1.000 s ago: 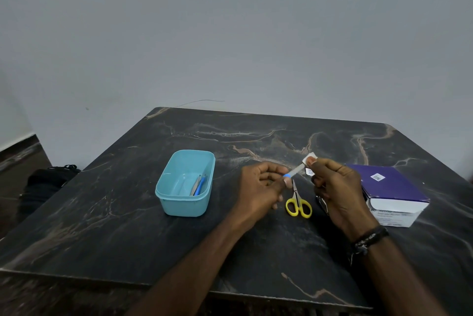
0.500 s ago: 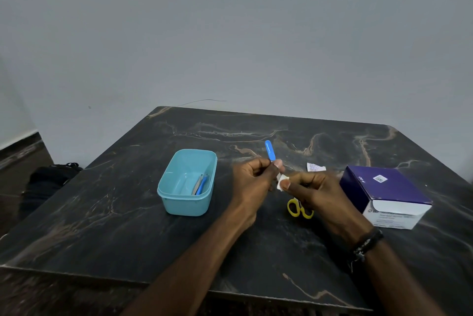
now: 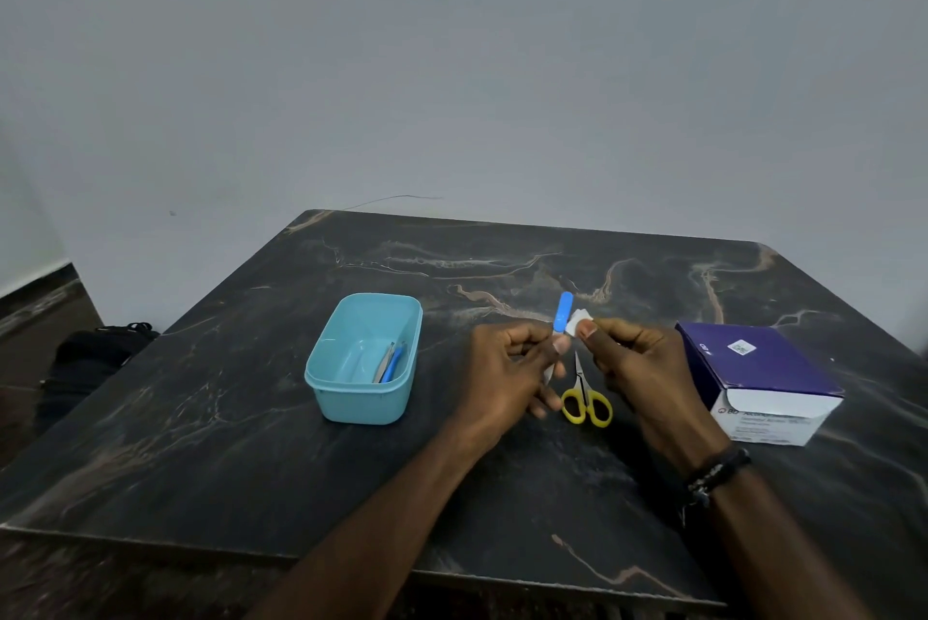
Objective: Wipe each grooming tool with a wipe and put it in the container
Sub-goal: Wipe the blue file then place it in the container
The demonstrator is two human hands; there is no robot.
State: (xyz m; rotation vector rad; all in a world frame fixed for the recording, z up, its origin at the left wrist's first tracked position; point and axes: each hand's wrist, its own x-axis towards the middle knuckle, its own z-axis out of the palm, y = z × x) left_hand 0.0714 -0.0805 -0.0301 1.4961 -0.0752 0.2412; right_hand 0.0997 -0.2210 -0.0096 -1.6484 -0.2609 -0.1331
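Note:
My left hand (image 3: 512, 363) pinches a slim tool with a blue handle (image 3: 563, 310), its blue end pointing up and away from me. Beside it, my right hand (image 3: 638, 363) pinches a small white wipe (image 3: 577, 319) against the tool. Small scissors with yellow handles (image 3: 585, 401) lie on the table between my hands. A light blue container (image 3: 329, 381) stands to the left with a metal tool and a blue tool (image 3: 389, 363) inside.
A purple and white box (image 3: 758, 368) sits at the right of the dark marble table (image 3: 201, 443). A dark bag (image 3: 95, 348) lies on the floor past the table's left edge. A grey wall rises behind.
My left hand turned the tool from pointing right to upright with the blue end up. My right hand slid the wipe along it, now higher near the blue end.

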